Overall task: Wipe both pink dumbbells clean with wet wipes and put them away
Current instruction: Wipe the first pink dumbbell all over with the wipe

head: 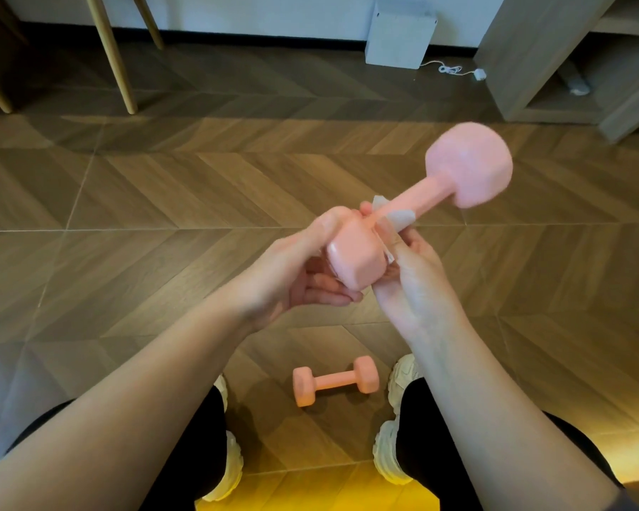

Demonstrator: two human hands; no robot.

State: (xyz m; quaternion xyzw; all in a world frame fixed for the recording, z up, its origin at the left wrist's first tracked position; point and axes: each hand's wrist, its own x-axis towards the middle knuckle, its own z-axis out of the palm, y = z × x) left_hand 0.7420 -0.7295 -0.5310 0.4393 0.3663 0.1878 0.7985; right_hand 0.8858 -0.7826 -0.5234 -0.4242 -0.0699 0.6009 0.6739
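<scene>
I hold one pink dumbbell (414, 212) in the air, tilted with its far head up to the right. My left hand (292, 274) grips its near head from the left and below. My right hand (414, 274) pinches a white wet wipe (399, 217) wrapped round the handle close to the near head. The second pink dumbbell (335, 381) lies flat on the wooden floor between my feet, untouched.
White shoes (391, 448) and black trouser legs flank the floor dumbbell. Wooden chair legs (115, 57) stand at the far left. A white box (399, 35) with a cable leans on the wall, and a low wooden shelf unit (569, 68) is at the far right.
</scene>
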